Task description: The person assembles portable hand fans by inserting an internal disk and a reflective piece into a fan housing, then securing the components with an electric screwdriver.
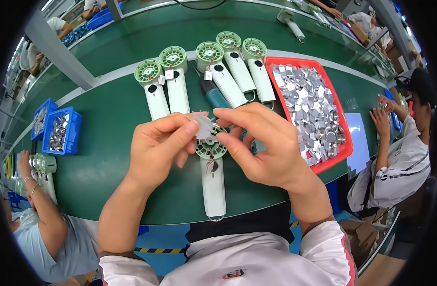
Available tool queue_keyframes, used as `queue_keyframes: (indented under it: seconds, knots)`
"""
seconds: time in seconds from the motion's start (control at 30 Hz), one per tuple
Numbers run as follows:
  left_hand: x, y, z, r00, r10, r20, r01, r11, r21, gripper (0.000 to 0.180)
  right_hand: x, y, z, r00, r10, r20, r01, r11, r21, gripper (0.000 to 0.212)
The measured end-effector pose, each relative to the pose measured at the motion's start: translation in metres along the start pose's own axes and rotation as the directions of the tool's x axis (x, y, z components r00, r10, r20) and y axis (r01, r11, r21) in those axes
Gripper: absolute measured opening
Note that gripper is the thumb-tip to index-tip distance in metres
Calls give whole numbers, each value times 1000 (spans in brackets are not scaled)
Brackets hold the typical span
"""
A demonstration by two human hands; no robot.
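Between my thumb and fingers, my left hand (157, 145) pinches a translucent grey-white fan blade (203, 127). My right hand (268, 143) is just right of the blade, fingers bent and thumb apart from the index finger; nothing shows between them, and whether a fingertip touches the blade is unclear. Under both hands lies a handheld fan body (213, 188) with a white handle and a round green open head. The hands partly cover that head. Beyond them are several similar fan bodies (222, 81), with thin wires and small white pieces at some heads.
A red tray (346, 143) of silvery metal pieces stands to the right. A teal-handled electric screwdriver (215, 97) lies among the far fans. Blue bins (62, 131) with metal parts sit at left. Co-workers sit on both sides; one person's arm (30, 183) is near more fans.
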State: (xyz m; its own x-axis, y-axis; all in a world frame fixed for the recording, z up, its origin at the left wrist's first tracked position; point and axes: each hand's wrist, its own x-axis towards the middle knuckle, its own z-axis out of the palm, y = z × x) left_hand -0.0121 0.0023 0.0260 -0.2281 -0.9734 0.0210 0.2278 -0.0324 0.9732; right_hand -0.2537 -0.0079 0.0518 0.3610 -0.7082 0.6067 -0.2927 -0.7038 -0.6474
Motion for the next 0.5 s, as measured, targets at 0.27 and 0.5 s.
queue_keyframes:
  seconds: [0.27,0.5]
  knots:
    - [-1,-5,4,1000,-12,-18,12,999,50,31,-9,7,2,992,107,74,-113,990,89,40]
    - [-1,-9,-2,999,27,42,-25,999,-38,33,-11,10,4,965,240,106,-257,946,200,39]
